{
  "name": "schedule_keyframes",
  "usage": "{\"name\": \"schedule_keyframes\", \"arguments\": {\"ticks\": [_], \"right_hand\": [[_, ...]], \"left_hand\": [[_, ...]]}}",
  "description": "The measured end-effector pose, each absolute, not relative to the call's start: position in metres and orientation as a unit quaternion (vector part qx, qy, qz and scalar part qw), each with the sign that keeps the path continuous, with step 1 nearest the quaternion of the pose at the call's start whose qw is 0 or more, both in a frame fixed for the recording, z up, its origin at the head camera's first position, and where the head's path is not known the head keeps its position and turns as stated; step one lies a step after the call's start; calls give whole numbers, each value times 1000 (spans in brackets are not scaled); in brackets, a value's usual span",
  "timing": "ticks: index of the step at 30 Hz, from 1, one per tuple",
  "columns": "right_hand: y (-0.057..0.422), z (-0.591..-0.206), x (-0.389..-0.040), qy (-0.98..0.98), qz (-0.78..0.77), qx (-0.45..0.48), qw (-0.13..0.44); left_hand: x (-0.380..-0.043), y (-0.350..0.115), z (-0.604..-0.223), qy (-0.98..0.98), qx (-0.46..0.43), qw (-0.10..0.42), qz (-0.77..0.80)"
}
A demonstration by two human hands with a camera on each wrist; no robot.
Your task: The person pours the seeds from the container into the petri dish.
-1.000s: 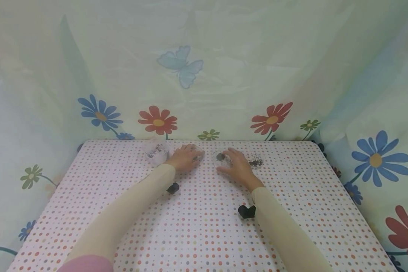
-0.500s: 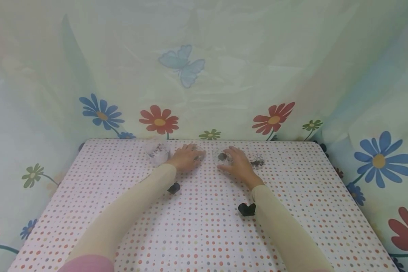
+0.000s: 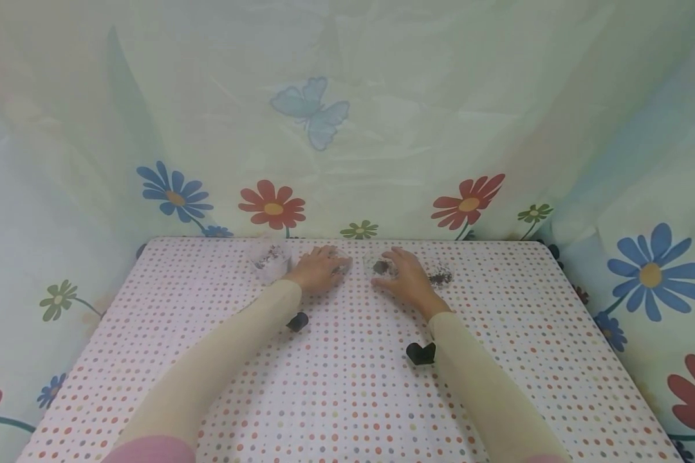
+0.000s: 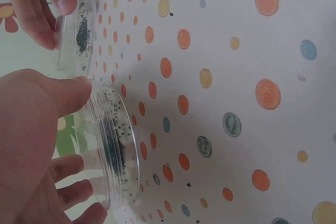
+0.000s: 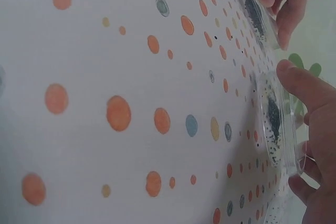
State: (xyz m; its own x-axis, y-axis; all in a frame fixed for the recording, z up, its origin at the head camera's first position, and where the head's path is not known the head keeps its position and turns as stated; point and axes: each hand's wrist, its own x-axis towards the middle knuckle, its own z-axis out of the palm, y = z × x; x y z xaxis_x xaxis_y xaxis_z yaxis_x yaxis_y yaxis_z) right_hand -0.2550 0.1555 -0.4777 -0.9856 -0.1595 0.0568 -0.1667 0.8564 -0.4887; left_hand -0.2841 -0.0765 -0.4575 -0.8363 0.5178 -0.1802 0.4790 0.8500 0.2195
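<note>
In the head view my left hand (image 3: pixel 316 270) grips a clear petri dish (image 3: pixel 341 265) near the table's far edge, largely covering it. In the left wrist view its thumb and fingers (image 4: pixel 73 195) curl round the rim of that dish (image 4: pixel 113 145), which holds dark granules. A short way to the right, my right hand (image 3: pixel 408 280) holds another clear dish (image 3: pixel 380 265) with a dark clump inside. The right wrist view shows thumb and fingers on opposite sides of this dish (image 5: pixel 273 116). Whether either dish has its lid on, I cannot tell.
A clear container (image 3: pixel 268 262) with dark specks stands left of the left hand. Another clear container (image 3: pixel 440 276) with dark grains lies right of the right hand. Black pieces (image 3: pixel 421 353) sit beside both sleeves. A flowered sheet (image 3: pixel 359 154) hangs behind the dotted table (image 3: pixel 347 399).
Everything shifts slightly rightward with the head camera's view. Both hands keep their hold on the dishes, with no other clear movement.
</note>
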Motion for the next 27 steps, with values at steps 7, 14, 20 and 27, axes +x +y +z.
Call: {"name": "schedule_keyframes", "arguments": {"ticks": [7, 14, 20, 27], "right_hand": [[156, -477, -258, -965, 247, 85, 0], [156, -473, -259, -964, 252, 85, -7], [156, -475, -261, -964, 252, 88, -3], [154, -478, -266, -966, 231, 114, 20]], "left_hand": [[-285, -76, -460, 955, 257, 116, 87], [-287, -77, -461, 955, 257, 118, 87], [-288, -77, -463, 955, 261, 116, 80], [-287, -76, -463, 957, 257, 116, 70]]}}
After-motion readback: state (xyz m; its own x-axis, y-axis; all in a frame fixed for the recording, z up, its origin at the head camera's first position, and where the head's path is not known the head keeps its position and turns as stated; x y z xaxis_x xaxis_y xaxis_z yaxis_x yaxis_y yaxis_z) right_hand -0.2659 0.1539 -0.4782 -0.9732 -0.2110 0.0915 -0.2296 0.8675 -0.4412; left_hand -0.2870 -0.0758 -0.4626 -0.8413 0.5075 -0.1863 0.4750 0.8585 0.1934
